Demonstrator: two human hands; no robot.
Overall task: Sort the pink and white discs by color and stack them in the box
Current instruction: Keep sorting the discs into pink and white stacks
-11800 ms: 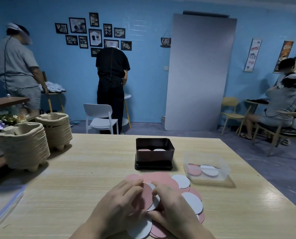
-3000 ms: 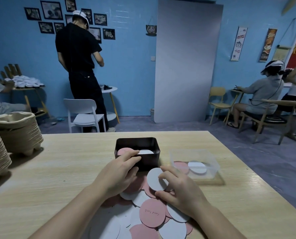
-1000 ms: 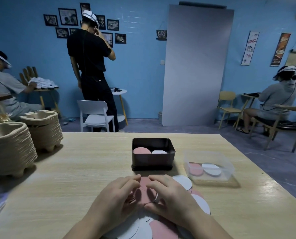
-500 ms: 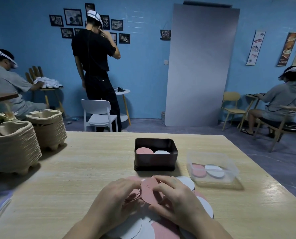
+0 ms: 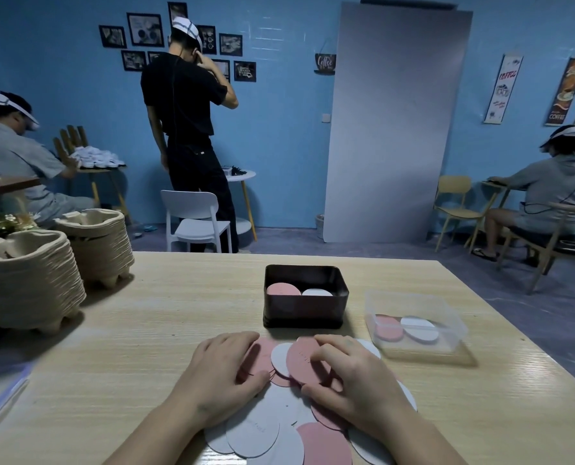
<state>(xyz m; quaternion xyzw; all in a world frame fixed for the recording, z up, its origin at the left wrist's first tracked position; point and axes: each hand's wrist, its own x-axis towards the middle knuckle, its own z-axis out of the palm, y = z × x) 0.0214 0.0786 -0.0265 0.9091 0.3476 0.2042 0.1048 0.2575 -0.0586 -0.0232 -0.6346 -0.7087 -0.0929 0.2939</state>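
Peeling a pink disc (image 5: 304, 359) off the near pile (image 5: 262, 427), the right hand (image 5: 356, 387) pinches its edge; the left hand (image 5: 219, 374) covers neighbours, grasp unclear. Lifting singly suits the left pink stack (image 5: 281, 290) in the black box (image 5: 306, 310).

On the table (image 5: 179, 303), at the near edge, in the middle: a heap of discs (image 5: 269, 427). On the left part of the heap, the left hand (image 5: 222, 374), lying over the discs. On the right part, the right hand (image 5: 356, 380), curled round the top disc (image 5: 304, 360). Just behind the heap, the box (image 5: 306, 312); inside it, side by side, the left stack (image 5: 281, 290) and the right stack (image 5: 317, 292). To the right of the box, apart from it, a tub (image 5: 420, 350) with a pair of discs (image 5: 401, 327) in it. At the far left of the table, a near pile of trays (image 5: 28, 280) and, behind it, a far pile of trays (image 5: 95, 246). Behind the table, on the floor, a chair (image 5: 195, 216).
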